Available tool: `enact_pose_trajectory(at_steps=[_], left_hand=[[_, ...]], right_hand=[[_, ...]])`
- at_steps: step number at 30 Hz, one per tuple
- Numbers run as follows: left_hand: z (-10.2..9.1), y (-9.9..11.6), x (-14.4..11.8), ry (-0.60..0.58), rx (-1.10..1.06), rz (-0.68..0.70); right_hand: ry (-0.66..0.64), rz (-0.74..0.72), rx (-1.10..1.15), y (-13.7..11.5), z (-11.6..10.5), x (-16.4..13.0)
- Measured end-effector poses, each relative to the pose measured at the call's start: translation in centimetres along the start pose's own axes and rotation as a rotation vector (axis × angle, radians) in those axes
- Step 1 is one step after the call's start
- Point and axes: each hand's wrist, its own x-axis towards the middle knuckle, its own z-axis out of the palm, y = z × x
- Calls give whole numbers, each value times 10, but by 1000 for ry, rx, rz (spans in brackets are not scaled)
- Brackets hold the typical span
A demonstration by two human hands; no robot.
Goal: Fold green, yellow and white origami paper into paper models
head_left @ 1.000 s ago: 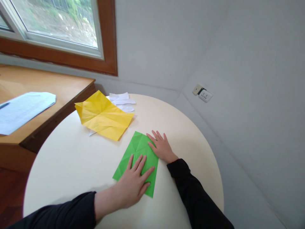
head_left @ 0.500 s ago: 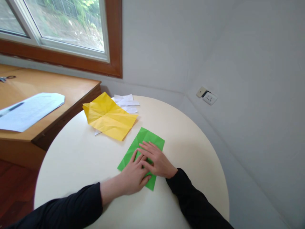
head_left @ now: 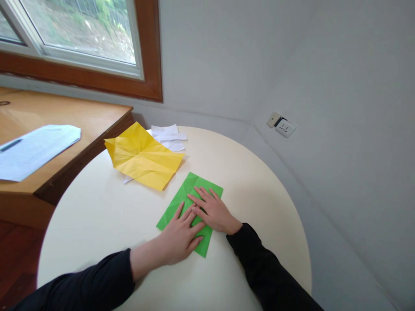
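Note:
A creased sheet of green paper (head_left: 177,206) lies flat on the round white table (head_left: 259,190). My left hand (head_left: 180,237) rests on its lower left part with the fingers spread. On the sheet's right side is my right hand (head_left: 215,211), palm down and fingers apart. Its thumb meets the left fingertips near the middle of the paper. Both hands are open, and together they cover much of the sheet's centre.
Crumpled yellow paper (head_left: 145,160) sits at the table's far left, over several white paper pieces (head_left: 168,133). A wooden desk (head_left: 94,114) on the left bears white sheets (head_left: 42,147) and a pen (head_left: 11,145). A wall socket (head_left: 285,128) is at the right.
My right hand has slid slightly up and right over the green paper, its fingers spreading wider. The left fingers have spread too. The whole view has shifted a little.

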Motion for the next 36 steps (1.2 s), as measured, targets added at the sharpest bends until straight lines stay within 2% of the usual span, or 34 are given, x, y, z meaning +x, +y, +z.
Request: enact_pose_trajectory(at_steps=[6, 10, 13, 18, 28, 31, 36], left_hand=[[-8, -3, -1, -127, -53, -7], [-19, -17, -1, -207, -129, 17], [-27, -30, -3, -255, -152, -26], [-31, -42, -6, -247, -188, -34], [-32, -42, -4, -260, -187, -46], [-31, -43, -4, -240, -187, -35], [-26, -45, -6, -211, -180, -29]], right_hand=[[36, 52, -77, 4, 2, 1], [134, 112, -131, 6, 8, 0], [201, 149, -165, 8, 13, -1], [252, 156, -182, 8, 15, -2], [282, 87, -209, 0, 7, 0], [295, 25, -191, 1, 7, 0], [243, -88, -146, 6, 8, -2]])
